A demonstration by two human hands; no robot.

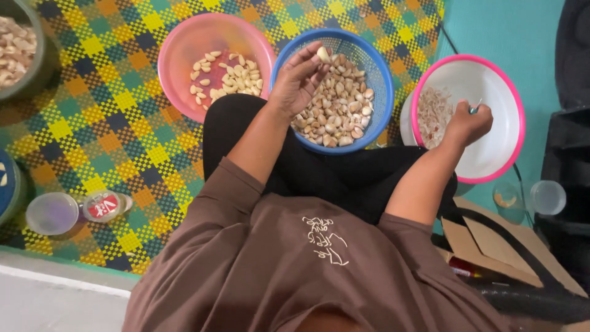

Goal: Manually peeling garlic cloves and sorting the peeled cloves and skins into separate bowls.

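Seen from above, a seated person works over bowls on a checked woven mat. At far left centre, a pink bowl holds peeled garlic cloves. Just right, the left hand hovers above a blue basket of unpeeled garlic, fingertips pinching one garlic clove. Farther right, the right hand, fingers curled closed around a small knife, sits over a white pink-rimmed bowl of skins

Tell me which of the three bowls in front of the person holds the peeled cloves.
The pink bowl on the left: its cloves are pale and bare. The blue basket holds unpeeled ones, and the white pink-rimmed bowl holds papery skins.
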